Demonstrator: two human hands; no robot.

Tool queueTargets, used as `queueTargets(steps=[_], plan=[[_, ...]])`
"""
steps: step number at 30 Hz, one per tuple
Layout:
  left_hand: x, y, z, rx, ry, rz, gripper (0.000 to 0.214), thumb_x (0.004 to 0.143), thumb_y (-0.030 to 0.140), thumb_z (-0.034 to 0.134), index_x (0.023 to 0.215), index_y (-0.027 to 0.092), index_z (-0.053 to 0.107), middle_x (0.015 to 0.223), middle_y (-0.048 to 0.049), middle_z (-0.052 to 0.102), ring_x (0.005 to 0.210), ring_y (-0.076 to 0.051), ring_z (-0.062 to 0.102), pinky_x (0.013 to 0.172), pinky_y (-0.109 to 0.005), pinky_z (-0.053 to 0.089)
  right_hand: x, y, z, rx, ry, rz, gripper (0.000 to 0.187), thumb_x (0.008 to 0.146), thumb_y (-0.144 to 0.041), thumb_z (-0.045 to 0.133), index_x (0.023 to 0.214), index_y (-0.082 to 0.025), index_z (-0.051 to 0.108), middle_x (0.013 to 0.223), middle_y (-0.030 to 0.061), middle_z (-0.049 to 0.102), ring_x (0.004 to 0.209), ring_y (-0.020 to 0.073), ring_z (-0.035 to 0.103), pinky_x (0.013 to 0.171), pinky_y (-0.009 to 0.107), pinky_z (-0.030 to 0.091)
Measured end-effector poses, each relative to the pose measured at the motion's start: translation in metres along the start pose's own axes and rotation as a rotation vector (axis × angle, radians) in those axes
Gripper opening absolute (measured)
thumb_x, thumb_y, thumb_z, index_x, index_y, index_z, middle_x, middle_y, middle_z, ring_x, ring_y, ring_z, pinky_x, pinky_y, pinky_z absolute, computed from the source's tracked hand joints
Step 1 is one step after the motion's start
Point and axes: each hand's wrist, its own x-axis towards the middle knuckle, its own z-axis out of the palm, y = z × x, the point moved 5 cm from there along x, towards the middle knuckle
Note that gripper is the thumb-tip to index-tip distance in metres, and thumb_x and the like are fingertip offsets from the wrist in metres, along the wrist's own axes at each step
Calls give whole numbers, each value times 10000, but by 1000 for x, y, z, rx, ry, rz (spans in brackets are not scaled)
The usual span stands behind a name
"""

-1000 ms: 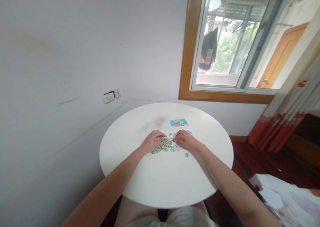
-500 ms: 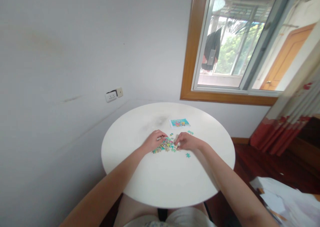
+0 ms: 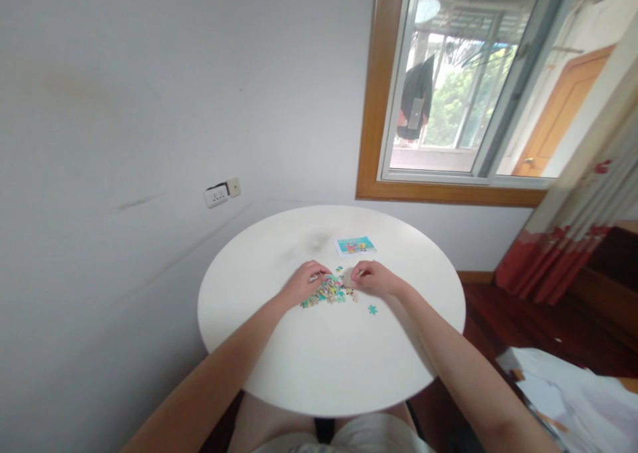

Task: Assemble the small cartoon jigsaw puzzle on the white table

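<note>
A heap of small colourful jigsaw pieces (image 3: 331, 292) lies on the round white table (image 3: 329, 353). My left hand (image 3: 304, 281) rests on the heap's left side, fingers curled down onto the pieces. On the heap's right edge, my right hand (image 3: 372, 278) has its fingers bent in a pinch; what they hold is too small to make out. One loose teal piece (image 3: 371, 309) lies apart, just right of the heap. A small picture card (image 3: 355, 245) sits beyond the hands.
The table stands against a white wall with a socket (image 3: 217, 194). A wood-framed window (image 3: 448, 107) is behind on the right, and a red-and-cream curtain (image 3: 573, 240) hangs at the far right. White cloth or paper (image 3: 573, 386) lies at lower right.
Both hands stay on the heap. My right hand has shifted slightly over the pieces; the small teal pieces behind it are now covered by it.
</note>
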Motion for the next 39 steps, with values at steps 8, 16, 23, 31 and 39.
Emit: queueTargets(steps=[8, 16, 23, 31, 39], plan=[[1, 3, 0, -12, -12, -6, 233, 896, 298, 507, 939, 174, 700, 893, -65, 652, 889, -194, 588, 804, -298, 461, -2, 24, -31, -324, 217, 167, 152, 755, -157, 605, 783, -210, 745, 882, 54, 724, 937, 216, 610, 893, 327, 418], [1, 3, -1, -14, -8, -8, 233, 899, 318, 515, 930, 182, 702, 899, -64, 655, 890, -196, 588, 810, -302, 465, -4, 33, -34, -509, 183, 265, 325, 817, -137, 553, 1064, -261, 725, 1116, 59, 673, 1050, 232, 551, 909, 325, 391], [1, 3, -1, -18, -9, -15, 218, 896, 292, 520, 935, 179, 702, 896, -65, 652, 883, -195, 586, 801, -303, 468, -6, 22, -28, -563, 169, 286, 262, 878, -257, 540, 1062, -288, 723, 1115, 58, 647, 1086, 239, 508, 894, 336, 367], [0, 0, 0, -24, -6, -7, 227, 901, 309, 519, 946, 183, 702, 902, -64, 651, 884, -193, 588, 791, -294, 470, -7, 28, -26, -571, 209, 363, 225, 873, -332, 575, 1027, -314, 737, 1173, 64, 609, 1131, 258, 459, 902, 367, 343], [0, -4, 2, -20, -9, -5, 222, 904, 309, 521, 947, 188, 702, 901, -63, 654, 892, -196, 586, 798, -302, 466, -9, 46, -35, -567, 192, 454, 342, 868, -368, 573, 1199, -325, 650, 1230, 68, 594, 1159, 267, 468, 907, 368, 369]])
